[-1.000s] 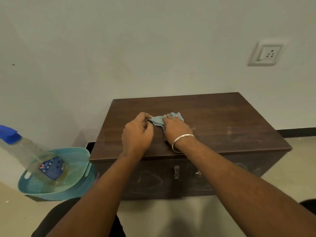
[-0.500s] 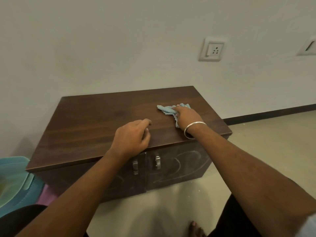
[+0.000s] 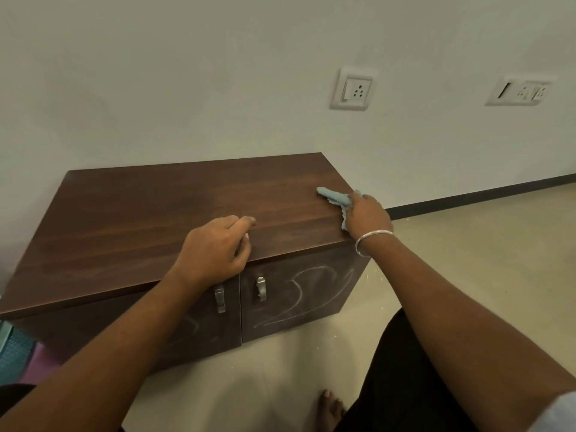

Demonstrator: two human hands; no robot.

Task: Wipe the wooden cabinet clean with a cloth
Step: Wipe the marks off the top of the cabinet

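Head view, the only one. We are looking down at the wooden cabinet, which is standing against the wall with its long axis running left to right across the frame. The right hand is pressing the cloth onto the top near the right end, close to the right edge; the fingers are curled over it, holding it bunched, with a tail of cloth sticking out to the left and a fold trailing toward the front edge. The left hand is resting at the front edge near the middle, fingers loosely curled, holding nothing, apparently bracing.

Key relation: nearly all of the unwiped-looking top is lying to the left of the cloth, along the long axis. We are judging that the next stroke needs to travel leftward, and the right hand is the one carrying it; the left hand is sitting in that lane near the front.

Surface: dark, smooth, faintly smeared. Both doors are showing chalky scribbles, so we are judging the fronts not yet done. Two metal handles at the door seam.

Room: pale wall, two socket plates, beige floor with small crumbs.
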